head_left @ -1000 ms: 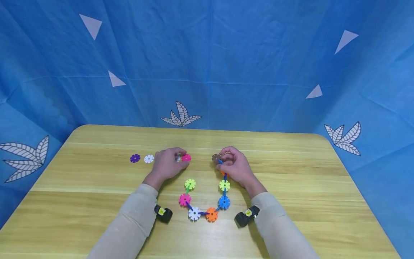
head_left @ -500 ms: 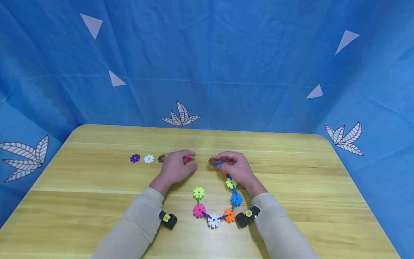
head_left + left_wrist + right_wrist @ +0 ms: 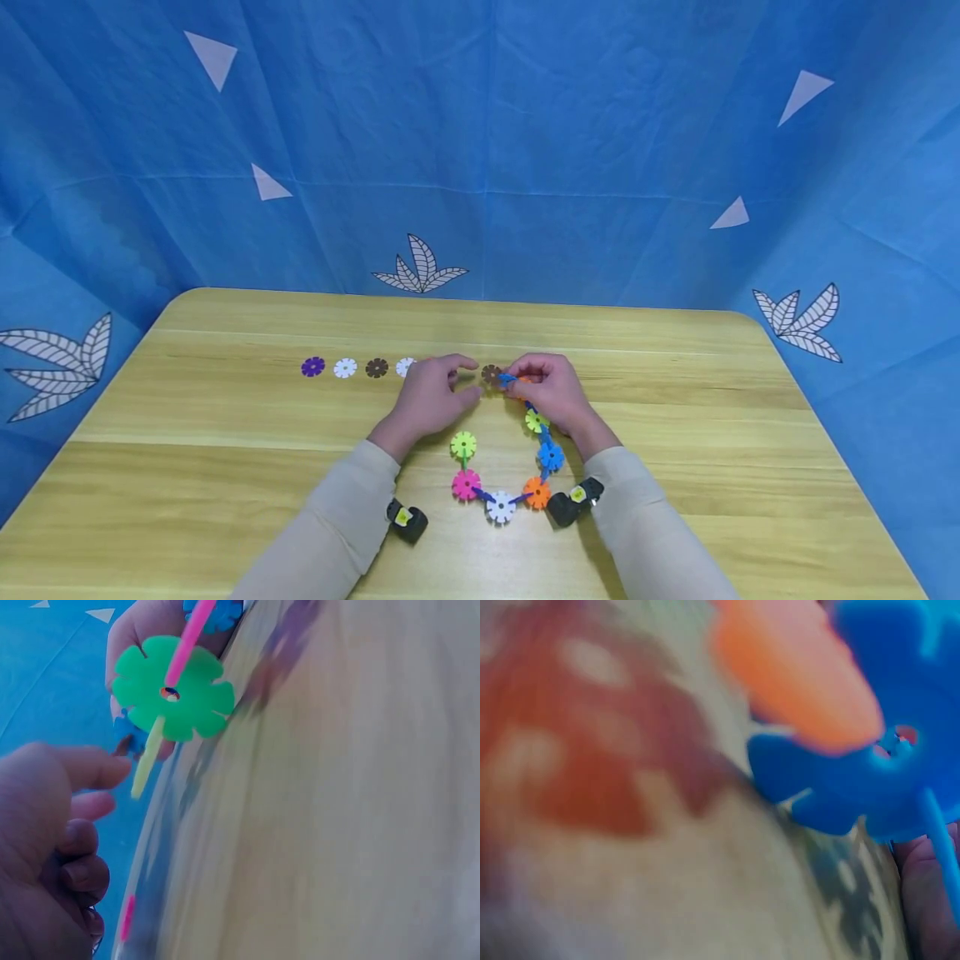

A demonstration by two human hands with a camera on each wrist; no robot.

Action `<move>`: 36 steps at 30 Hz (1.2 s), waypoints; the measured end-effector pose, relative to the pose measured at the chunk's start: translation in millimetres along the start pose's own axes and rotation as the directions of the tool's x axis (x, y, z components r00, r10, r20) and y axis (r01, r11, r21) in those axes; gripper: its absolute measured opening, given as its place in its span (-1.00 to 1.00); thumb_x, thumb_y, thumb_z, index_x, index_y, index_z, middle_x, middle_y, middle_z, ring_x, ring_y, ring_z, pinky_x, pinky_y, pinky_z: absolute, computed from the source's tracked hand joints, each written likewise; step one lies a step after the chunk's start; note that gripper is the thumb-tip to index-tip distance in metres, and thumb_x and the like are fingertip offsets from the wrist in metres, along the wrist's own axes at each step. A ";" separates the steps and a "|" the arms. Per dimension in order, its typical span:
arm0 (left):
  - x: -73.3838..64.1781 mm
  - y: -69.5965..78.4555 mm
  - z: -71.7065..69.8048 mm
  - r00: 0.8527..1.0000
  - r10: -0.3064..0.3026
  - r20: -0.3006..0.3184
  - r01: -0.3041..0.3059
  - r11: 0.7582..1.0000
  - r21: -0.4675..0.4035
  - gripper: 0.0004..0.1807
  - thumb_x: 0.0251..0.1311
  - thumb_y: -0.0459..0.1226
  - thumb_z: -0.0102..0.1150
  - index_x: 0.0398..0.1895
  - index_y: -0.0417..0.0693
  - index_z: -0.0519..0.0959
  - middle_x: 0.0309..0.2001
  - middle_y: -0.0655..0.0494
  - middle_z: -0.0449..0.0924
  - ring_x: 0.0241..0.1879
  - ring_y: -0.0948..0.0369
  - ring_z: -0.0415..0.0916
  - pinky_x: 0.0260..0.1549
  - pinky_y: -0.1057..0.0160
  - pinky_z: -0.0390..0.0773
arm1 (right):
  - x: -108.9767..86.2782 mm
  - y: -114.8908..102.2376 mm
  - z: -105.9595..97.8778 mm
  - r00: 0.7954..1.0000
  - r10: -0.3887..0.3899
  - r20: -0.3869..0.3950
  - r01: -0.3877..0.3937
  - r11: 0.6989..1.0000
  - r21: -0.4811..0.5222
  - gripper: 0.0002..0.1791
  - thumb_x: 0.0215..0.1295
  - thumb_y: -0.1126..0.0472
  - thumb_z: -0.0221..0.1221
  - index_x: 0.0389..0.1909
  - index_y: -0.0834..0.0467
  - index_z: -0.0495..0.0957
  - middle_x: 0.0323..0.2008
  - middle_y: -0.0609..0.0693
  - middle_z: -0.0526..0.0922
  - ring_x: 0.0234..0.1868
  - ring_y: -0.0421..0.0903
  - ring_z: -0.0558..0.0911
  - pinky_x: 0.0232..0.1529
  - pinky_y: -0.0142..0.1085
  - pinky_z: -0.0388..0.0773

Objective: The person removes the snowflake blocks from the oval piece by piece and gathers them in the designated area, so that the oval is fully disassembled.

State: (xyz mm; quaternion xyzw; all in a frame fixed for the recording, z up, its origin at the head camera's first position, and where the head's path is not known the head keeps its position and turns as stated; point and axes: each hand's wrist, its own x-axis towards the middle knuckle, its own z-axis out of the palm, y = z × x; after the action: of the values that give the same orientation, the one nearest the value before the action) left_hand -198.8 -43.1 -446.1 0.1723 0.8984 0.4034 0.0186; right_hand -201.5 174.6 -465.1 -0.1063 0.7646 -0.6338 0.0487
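Observation:
My right hand (image 3: 551,392) pinches a blue notched disc (image 3: 506,378) near the upper end of a chain of interlocked notched plastic discs. A brown disc (image 3: 491,375) sits at that end, just left of the right fingertips. My left hand (image 3: 435,396) is left of the brown disc, thumb and index finger apart, with nothing seen between them. From there the chain curves down past a yellow-green disc (image 3: 536,420), an orange disc (image 3: 537,492), a white disc (image 3: 501,507) and a pink disc (image 3: 467,484). In the left wrist view a green disc (image 3: 176,690) lies before the left hand.
Along the back of the wooden table (image 3: 712,400) lies a row of loose discs: purple (image 3: 312,367), white (image 3: 345,367), brown (image 3: 377,367) and another white disc (image 3: 405,367). My left hand hides the row's right end. A blue cloth (image 3: 480,150) hangs behind.
My left hand has moved right from above the loose discs toward the brown disc. The chain's lower part has shifted right, while the right hand keeps pinching its upper end.

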 end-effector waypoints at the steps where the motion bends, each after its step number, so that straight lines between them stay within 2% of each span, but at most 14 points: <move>1: 0.1 0.7 0.9 1.000 -0.001 0.003 0.001 1.000 -0.003 -0.59 0.16 -0.17 0.41 0.08 -0.05 0.66 -0.74 0.23 0.19 -0.74 0.29 0.08 -0.61 0.23 0.27 | -0.2 -0.1 -0.3 1.000 -0.007 0.009 0.007 1.000 -0.003 -0.87 0.16 0.49 0.26 -0.30 0.29 0.71 -0.34 0.12 0.73 -0.53 -0.07 0.60 -0.51 -0.33 0.51; 7: 0.3 5.8 4.5 1.000 0.014 0.023 -0.014 1.000 -0.021 -0.56 0.16 -0.16 0.42 0.10 -0.07 0.64 -0.73 0.22 0.18 -0.74 0.28 0.06 -0.68 0.29 0.15 | 0.1 1.7 -0.2 0.996 -0.051 0.071 0.050 0.999 0.006 -0.84 0.23 0.51 0.22 -0.25 0.27 0.71 -0.35 0.14 0.68 -0.60 -0.08 0.46 -0.54 -0.31 0.47; 15: -2.0 8.5 5.1 1.000 -0.015 -0.002 0.015 1.000 -0.017 -0.65 0.11 -0.11 0.46 -0.08 -0.02 0.65 -0.72 0.22 0.17 -0.72 0.28 0.08 -0.66 0.29 0.15 | -0.2 -0.7 1.1 0.995 -0.063 0.072 0.064 0.998 -0.004 -0.90 0.23 0.53 0.24 -0.28 0.34 0.68 -0.37 0.20 0.68 -0.52 0.06 0.56 -0.44 -0.30 0.53; 18: -1.9 8.8 5.0 1.000 -0.012 0.007 0.012 1.000 -0.019 -0.63 0.10 -0.09 0.47 -0.07 -0.03 0.65 -0.71 0.22 0.17 -0.72 0.28 0.07 -0.65 0.28 0.15 | -5.0 -14.7 1.4 0.994 -0.073 0.077 0.076 0.996 -0.036 -0.91 0.19 0.54 0.24 -0.29 0.40 0.66 -0.39 0.23 0.67 -0.55 -0.01 0.54 -0.44 -0.32 0.52; 23: -0.9 9.4 5.5 0.999 0.031 0.036 -0.030 0.999 -0.039 -0.53 0.13 -0.10 0.45 0.08 -0.09 0.65 -0.72 0.24 0.14 -0.72 0.29 0.06 -0.65 0.28 0.15 | -11.6 -33.7 2.1 0.990 -0.112 0.082 0.119 0.990 -0.076 -0.91 0.13 0.57 0.24 -0.33 0.45 0.64 -0.46 0.21 0.63 -0.61 -0.19 0.41 -0.49 -0.36 0.45; 30: -0.8 8.1 7.3 0.998 0.056 0.023 -0.055 0.996 -0.066 -0.60 0.13 -0.14 0.46 0.01 -0.09 0.68 -0.73 0.25 0.12 -0.72 0.31 0.05 -0.65 0.30 0.15 | -0.8 -2.0 -0.2 0.993 -0.109 0.047 0.113 0.990 -0.090 -0.90 0.10 0.48 0.32 -0.40 0.25 0.71 -0.50 0.04 0.63 -0.61 -0.15 0.39 -0.51 -0.32 0.43; 36: -3.0 7.1 6.7 0.999 0.051 -0.001 -0.051 0.996 -0.071 -0.64 0.12 -0.14 0.48 -0.03 -0.05 0.70 -0.74 0.26 0.08 -0.72 0.30 0.05 -0.66 0.30 0.14 | 0.6 1.4 1.6 0.994 -0.100 0.034 0.103 0.990 -0.101 -0.87 0.10 0.50 0.31 -0.41 0.22 0.71 -0.51 0.04 0.62 -0.61 -0.14 0.38 -0.52 -0.32 0.42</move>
State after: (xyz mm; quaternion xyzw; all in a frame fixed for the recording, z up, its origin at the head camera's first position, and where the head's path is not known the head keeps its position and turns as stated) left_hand -192.8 -34.9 -445.8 0.1947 0.8789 0.4352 0.0148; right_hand -201.8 173.1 -466.8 -0.1567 0.7890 -0.5936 0.0220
